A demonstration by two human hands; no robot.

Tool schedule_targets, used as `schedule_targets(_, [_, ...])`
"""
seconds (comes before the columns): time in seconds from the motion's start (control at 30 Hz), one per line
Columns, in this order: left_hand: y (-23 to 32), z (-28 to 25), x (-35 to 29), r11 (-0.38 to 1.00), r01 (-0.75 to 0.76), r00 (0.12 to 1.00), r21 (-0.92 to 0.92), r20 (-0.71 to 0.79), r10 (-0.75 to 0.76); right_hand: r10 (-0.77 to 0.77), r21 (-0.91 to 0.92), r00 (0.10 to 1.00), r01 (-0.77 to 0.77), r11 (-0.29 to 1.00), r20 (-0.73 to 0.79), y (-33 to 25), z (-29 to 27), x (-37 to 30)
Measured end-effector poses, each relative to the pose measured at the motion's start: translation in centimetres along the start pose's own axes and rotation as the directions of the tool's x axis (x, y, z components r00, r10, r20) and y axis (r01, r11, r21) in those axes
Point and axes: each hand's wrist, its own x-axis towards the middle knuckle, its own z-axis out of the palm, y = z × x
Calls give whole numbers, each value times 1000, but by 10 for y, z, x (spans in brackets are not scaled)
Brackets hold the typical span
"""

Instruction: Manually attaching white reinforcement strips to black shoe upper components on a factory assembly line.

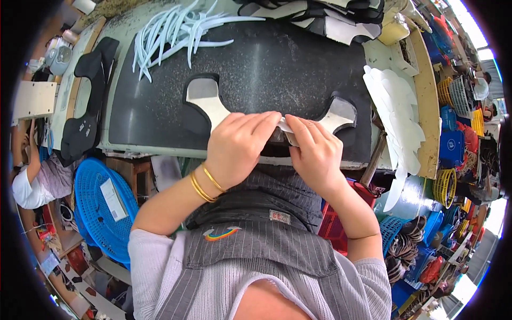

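Observation:
A curved cut piece (pixel 204 92), black with a white face, lies across the near edge of the black work mat (pixel 256 64). It resembles a shoe upper part. One end shows left of my hands and the other to the right; my fingers cover its middle. My left hand (pixel 237 141) is closed on the middle from the left, fingertips pressed down. Close beside it, my right hand (pixel 317 149) pinches the same piece, thumb below and fingers on top. A small white edge (pixel 284 125) shows between the fingertips.
Pale blue strips (pixel 170 34) lie loose at the mat's far left. Similar black-and-white pieces are stacked (pixel 341 26) at the back, and black ones (pixel 85 125) at the left. White layered sheets (pixel 394 112) hang over the right side. A blue basket (pixel 88 192) stands below left.

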Motion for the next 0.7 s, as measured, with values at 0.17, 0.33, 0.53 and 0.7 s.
schedule_targets(0.17, [-6, 12, -10, 999, 35, 993, 11, -116, -33, -165, -174, 984, 151, 973, -70, 12, 10, -7])
schedule_targets(0.33, [-22, -16, -13, 984, -153, 970, -86, 179, 167, -367, -123, 924, 378, 917, 102, 20, 4, -19])
schedule_targets(0.53, [-21, -33, -7, 956, -257, 925, 144, 323, 200, -438, -128, 844, 493, 860, 309, 18, -7, 14])
schedule_targets(0.7, [-31, -34, -12, 990, -72, 937, 124, 347, 25, -261, 326, 769, 72, 943, 584, 32, -20, 97])
